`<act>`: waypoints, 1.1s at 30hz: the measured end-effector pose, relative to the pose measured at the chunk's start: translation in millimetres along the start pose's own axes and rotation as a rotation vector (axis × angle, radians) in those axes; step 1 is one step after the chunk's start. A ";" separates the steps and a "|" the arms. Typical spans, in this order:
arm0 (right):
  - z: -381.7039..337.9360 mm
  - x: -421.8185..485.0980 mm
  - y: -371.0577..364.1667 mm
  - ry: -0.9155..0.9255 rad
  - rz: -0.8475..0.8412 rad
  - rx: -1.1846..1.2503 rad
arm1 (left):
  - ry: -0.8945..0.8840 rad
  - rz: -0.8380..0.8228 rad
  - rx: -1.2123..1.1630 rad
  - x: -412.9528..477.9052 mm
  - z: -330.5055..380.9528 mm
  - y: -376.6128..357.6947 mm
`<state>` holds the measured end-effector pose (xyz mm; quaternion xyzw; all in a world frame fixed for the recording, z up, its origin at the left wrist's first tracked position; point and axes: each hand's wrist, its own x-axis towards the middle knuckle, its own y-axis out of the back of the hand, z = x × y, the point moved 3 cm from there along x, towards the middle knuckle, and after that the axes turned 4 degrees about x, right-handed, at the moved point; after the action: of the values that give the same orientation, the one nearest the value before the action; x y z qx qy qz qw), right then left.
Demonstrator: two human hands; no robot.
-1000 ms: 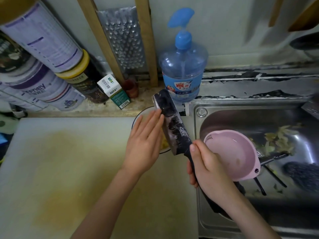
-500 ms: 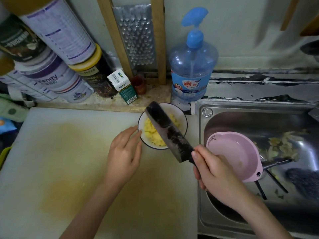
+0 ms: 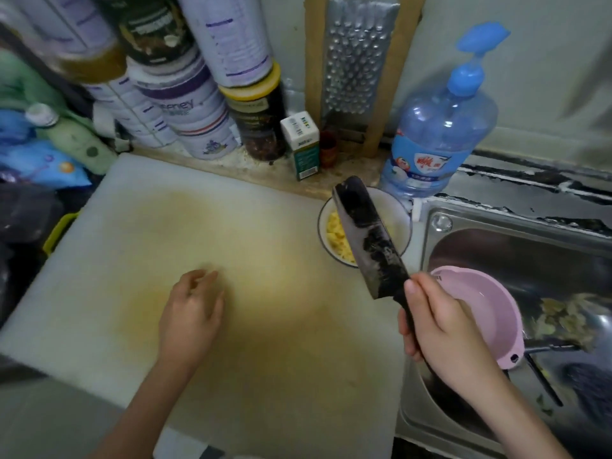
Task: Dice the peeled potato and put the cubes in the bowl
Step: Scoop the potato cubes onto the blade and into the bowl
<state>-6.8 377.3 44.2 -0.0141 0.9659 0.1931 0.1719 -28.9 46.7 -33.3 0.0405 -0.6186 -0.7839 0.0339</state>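
Rightward, cleaver above the bowl at board edge beside sink.

Matt white plastic cutting board, yellow-stained; glossy stainless steel sink; smooth pink plastic colander; perforated metal grater, wood-framed.

The cleaver blade hangs over the bowl, blocking it from above, while the cutting board lies open.
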 end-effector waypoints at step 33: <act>-41.8 -35.2 -209.0 -0.130 -0.070 -0.165 | -0.366 -0.333 0.065 22.6 -44.5 -5.3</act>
<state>32.3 166.8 15.3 -0.0493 0.9324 0.2664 0.2392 -46.7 2.6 -49.2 0.0001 -0.6242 -0.7527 -0.2096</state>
